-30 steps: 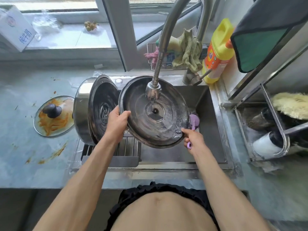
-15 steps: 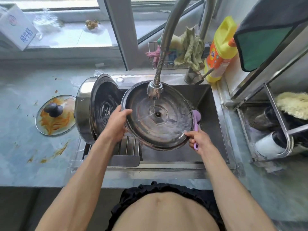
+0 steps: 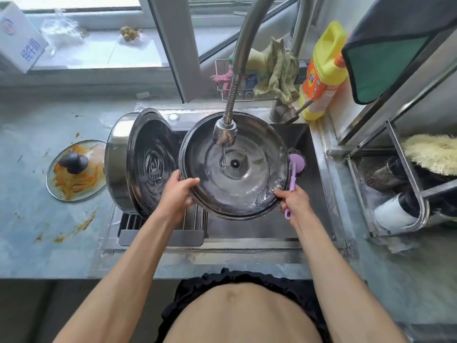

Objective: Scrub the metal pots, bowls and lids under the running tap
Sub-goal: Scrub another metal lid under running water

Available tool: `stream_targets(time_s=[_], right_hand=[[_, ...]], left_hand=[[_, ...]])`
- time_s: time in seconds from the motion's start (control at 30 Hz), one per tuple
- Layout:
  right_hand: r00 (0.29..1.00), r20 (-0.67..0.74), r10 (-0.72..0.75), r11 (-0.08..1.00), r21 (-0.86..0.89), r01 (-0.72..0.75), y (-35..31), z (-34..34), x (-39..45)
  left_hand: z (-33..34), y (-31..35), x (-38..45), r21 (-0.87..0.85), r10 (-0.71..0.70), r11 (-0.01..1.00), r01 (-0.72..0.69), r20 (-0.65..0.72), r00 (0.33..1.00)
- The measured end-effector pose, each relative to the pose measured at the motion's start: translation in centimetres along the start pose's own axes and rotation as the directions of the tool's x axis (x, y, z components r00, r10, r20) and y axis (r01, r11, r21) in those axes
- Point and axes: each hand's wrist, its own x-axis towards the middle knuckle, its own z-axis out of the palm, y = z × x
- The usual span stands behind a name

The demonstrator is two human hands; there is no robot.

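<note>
A large round metal lid (image 3: 247, 184) is held underside up over the sink, under the tap head (image 3: 225, 134), and a thin stream of water falls near its centre. My left hand (image 3: 178, 191) grips the lid's left rim. My right hand (image 3: 293, 199) pinches the right rim while also holding a purple-handled scrub brush (image 3: 293, 174), whose dark bristle head sticks up behind the rim. A big metal pot (image 3: 118, 159) lies on its side at the sink's left on a drain rack, with another lid (image 3: 150, 162) leaning in its mouth.
A glass lid (image 3: 76, 170) smeared with orange food lies on the counter (image 3: 37, 219) to the left. A yellow detergent bottle (image 3: 321, 70) and a wire caddy with cloths (image 3: 274, 70) stand behind the sink (image 3: 316, 189). A metal dish rack (image 3: 408, 189) is at the right.
The lid has shifted slightly lower and rightward under the tap and turned a little between my hands. Both hands keep the same grips.
</note>
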Motion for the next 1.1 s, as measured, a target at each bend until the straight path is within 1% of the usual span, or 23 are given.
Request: stream_targets(time_s=[0.13, 0.23, 0.33, 0.43, 0.57, 0.7, 0.8, 0.87, 0.97, 1.1], right_hand=[[0.986, -0.068, -0.154, 0.984, -0.101, 0.147, -1.7, -0.3, -0.3], [0.962, -0.104, -0.252, 0.96, -0.154, 0.235, -3.4, -0.6, -1.2], [0.93, -0.111, -0.35, 0.912, -0.27, 0.31, -4.6, -1.3, -1.8], [0.919, -0.085, -0.384, 0.878, -0.34, 0.336, -5.3, -1.9, -2.1], [0.929, -0.049, -0.366, 0.871, -0.371, 0.324, -5.9, -2.6, -2.6], [0.935, -0.117, -0.334, 0.896, -0.348, 0.277, -5.8, -3.1, -2.7], [0.954, -0.116, -0.276, 0.917, -0.33, 0.225, -5.0, -3.1, -2.8], [0.964, -0.121, -0.238, 0.927, -0.323, 0.189, -4.3, -2.9, -2.6], [0.984, -0.114, -0.133, 0.955, -0.28, 0.097, -2.5, -2.1, -1.9], [0.995, -0.095, 0.028, 0.969, -0.243, -0.051, 0.6, -0.9, -0.5]], left_hand=[[0.7, 0.0, 1.3, 0.095, -0.029, 0.995, 0.032, -0.032, 0.999], [1.5, -0.9, 1.7, 0.099, -0.063, 0.993, 0.066, -0.032, 0.997], [2.4, -1.6, 1.7, 0.093, -0.107, 0.99, 0.11, -0.037, 0.994], [2.4, -2.0, 1.5, 0.082, -0.154, 0.985, 0.155, -0.025, 0.988], [1.8, -1.9, 0.4, 0.081, -0.164, 0.983, 0.164, 0.0, 0.986], [1.5, -1.3, -1.1, 0.055, -0.138, 0.989, 0.136, 0.03, 0.99], [1.3, -0.6, -1.8, 0.062, -0.091, 0.994, 0.09, 0.008, 0.996], [1.4, -0.1, -2.0, 0.099, -0.044, 0.994, 0.047, -0.023, 0.999], [1.5, 0.9, -2.0, 0.138, 0.027, 0.99, -0.02, -0.052, 0.998], [1.6, 2.3, -2.5, 0.277, 0.196, 0.945, -0.173, -0.058, 0.979]])
